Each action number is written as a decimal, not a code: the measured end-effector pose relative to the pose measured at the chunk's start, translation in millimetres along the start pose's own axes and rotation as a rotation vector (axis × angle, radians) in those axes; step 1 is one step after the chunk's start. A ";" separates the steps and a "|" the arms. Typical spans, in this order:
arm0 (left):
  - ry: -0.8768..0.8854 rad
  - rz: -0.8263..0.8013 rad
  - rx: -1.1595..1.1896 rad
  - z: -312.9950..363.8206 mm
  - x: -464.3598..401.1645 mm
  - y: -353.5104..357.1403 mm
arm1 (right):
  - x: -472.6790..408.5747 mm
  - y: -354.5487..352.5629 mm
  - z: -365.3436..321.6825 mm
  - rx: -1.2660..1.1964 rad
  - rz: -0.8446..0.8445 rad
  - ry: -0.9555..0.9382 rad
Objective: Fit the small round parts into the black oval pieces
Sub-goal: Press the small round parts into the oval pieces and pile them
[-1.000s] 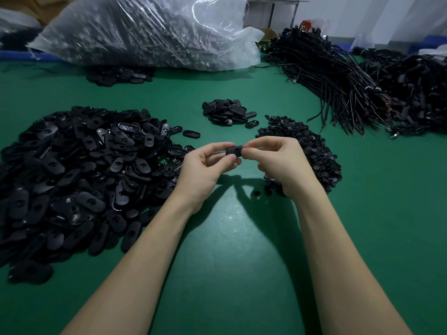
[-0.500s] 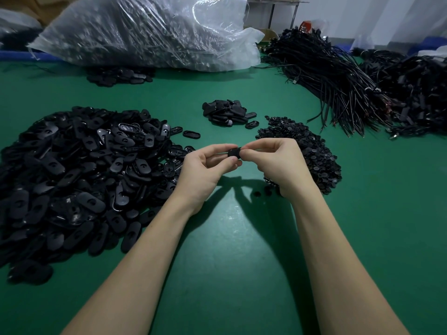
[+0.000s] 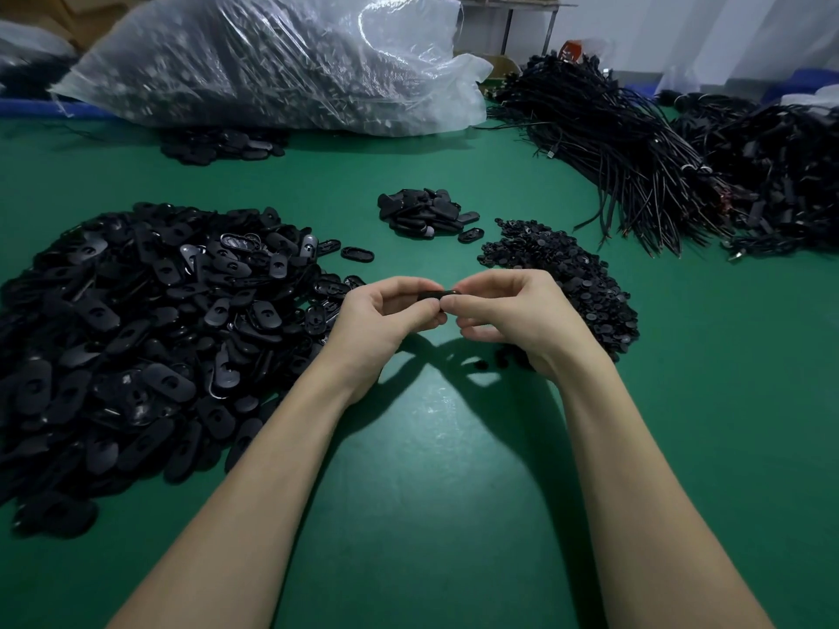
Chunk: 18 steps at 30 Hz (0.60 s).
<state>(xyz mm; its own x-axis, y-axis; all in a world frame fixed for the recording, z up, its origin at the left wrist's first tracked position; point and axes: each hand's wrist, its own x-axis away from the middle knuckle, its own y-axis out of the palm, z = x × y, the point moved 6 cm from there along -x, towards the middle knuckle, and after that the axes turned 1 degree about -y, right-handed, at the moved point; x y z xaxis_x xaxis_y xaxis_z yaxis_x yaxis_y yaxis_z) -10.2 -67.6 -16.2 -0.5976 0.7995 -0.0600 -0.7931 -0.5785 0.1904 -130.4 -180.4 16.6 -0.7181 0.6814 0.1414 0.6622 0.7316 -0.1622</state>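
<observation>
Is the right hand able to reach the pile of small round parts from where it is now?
Probably yes. The right hand hovers right beside the pile of small round parts, with nothing between them. But it now pinches the black oval piece together with the left hand, so it must let go first.

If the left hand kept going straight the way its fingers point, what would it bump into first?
The left hand points rightward, so it would probably meet the right hand first; their fingertips already almost touch around the black oval piece they pinch together. Past that lies the pile of small round parts, though depth is unclear.
</observation>
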 end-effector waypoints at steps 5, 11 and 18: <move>0.008 0.013 -0.027 -1.2 -0.8 -0.6 | -0.4 -0.5 -5.3 0.032 0.026 -0.035; 0.017 0.022 -0.012 -1.0 -0.4 -1.3 | 1.6 2.2 -10.6 0.103 0.056 -0.087; 0.022 0.023 -0.098 -1.1 -0.3 -1.1 | 2.5 1.6 -11.3 0.228 0.098 -0.128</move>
<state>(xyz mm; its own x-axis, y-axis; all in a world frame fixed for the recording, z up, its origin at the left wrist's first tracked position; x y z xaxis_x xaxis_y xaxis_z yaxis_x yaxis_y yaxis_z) -9.3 -67.4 -17.5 -0.6175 0.7827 -0.0782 -0.7861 -0.6107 0.0957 -128.7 -177.3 27.7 -0.6839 0.7296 -0.0077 0.6748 0.6285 -0.3868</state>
